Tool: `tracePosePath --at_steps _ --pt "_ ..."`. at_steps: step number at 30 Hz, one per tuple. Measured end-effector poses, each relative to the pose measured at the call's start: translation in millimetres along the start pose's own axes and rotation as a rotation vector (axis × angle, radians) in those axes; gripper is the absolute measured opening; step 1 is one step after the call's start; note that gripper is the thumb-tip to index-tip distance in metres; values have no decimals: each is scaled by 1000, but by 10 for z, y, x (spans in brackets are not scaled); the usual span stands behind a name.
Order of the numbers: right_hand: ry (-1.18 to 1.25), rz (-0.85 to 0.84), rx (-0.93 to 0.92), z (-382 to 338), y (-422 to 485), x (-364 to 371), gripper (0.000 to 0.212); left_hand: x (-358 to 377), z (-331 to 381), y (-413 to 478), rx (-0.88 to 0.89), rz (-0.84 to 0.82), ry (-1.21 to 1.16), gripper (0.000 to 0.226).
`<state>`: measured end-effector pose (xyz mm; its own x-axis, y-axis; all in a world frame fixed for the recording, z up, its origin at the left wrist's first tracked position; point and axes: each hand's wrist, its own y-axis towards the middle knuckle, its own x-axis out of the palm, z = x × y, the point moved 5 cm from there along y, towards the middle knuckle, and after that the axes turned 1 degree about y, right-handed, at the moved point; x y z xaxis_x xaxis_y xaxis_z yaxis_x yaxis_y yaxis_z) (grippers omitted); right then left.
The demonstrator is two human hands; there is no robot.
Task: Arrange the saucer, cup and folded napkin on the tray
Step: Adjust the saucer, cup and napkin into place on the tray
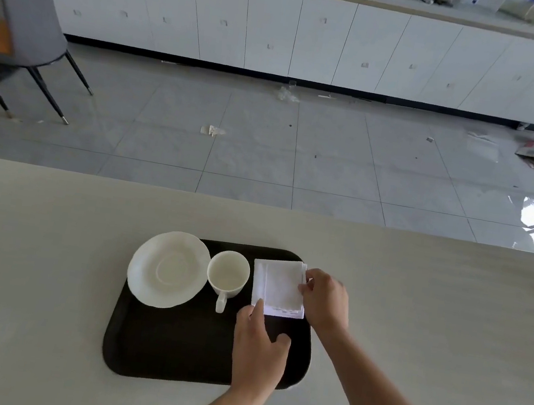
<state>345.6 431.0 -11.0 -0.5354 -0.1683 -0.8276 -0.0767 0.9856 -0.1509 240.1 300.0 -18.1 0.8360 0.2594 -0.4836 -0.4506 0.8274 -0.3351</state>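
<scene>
On the tray's far right corner, pinching the folded napkin [280,287]: right hand [327,299] at its right edge, left hand [258,343] fingertip on the near-left corner. Squaring it beside cup [228,273] and saucer [167,269] on black tray [168,343]. Next, probably letting go, forearms angled in from below.

The tray [168,343] is bare across its near-left part, so a hand could pass there. Along its far edge the saucer [168,269], cup [228,272] and napkin [280,287] stand almost side by side, with apparently little gap between them. The table [40,272] around the tray lies open on both sides.
</scene>
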Motion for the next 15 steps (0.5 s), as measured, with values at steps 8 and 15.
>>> tracePosePath --at_steps 8,15 --pt "-30 -72 -41 -32 45 73 8 -43 -53 -74 -16 6 -99 69" --pt "-22 -124 -26 -17 58 65 46 -61 -18 -12 -22 15 -105 70"
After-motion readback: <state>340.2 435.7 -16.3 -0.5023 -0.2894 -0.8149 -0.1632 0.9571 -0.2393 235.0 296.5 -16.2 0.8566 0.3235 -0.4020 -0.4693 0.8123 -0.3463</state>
